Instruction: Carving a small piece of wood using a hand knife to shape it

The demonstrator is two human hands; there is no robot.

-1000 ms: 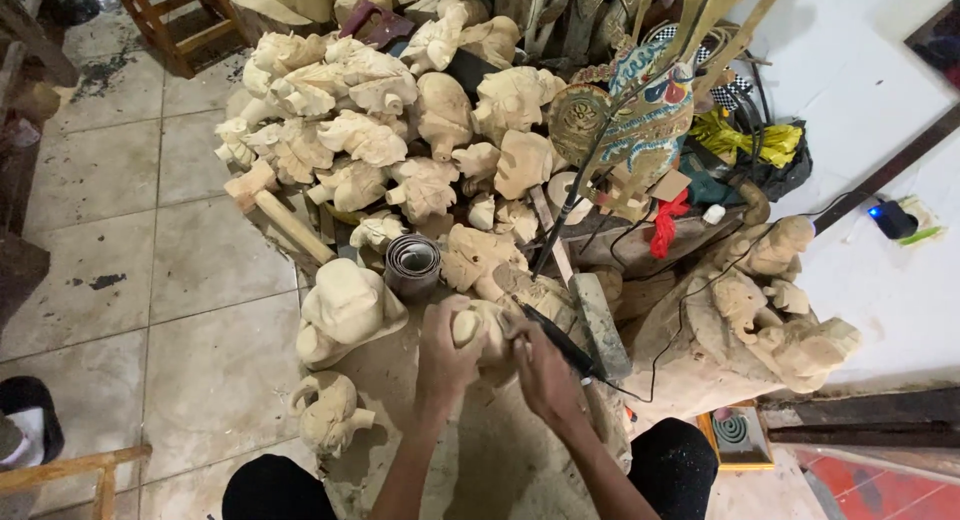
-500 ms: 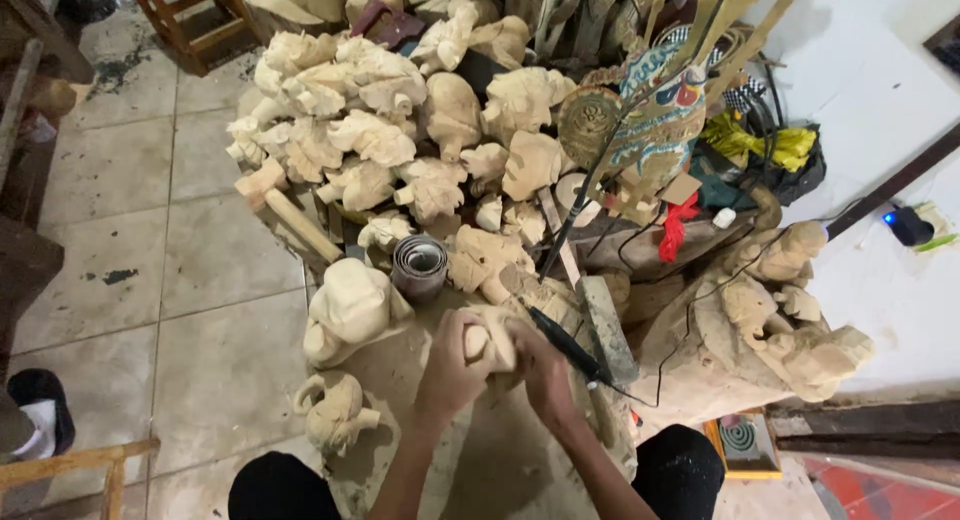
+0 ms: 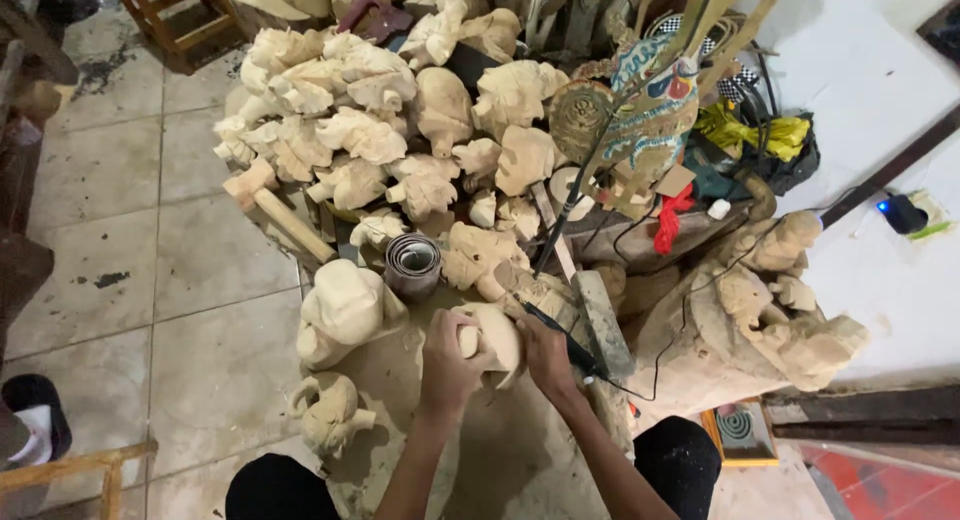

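L hand (image 3: 447, 358) grips pale wood carving (image 3: 492, 332); R hand (image 3: 545, 355) holds dark tool (image 3: 560, 335), prob. a rotary one; sandpaper roll (image 3: 412, 265) nr.

Carving (image 3: 497, 337): pale unfinished wood, rounded, held tilted above the dusty work surface. Rotary tool (image 3: 556, 330): slim, black, corded, tip against it.

Both your forearms come up from the bottom edge, bare, angled inward so the wrists sit close together. Your left hand (image 3: 447, 365) is curled, fingers wrapped and thumb up on top, palm turned right. Your right hand (image 3: 547, 355) is closed in a fist-like grip, knuckles up, just beside the left. Knees in dark cloth flank both elbows.
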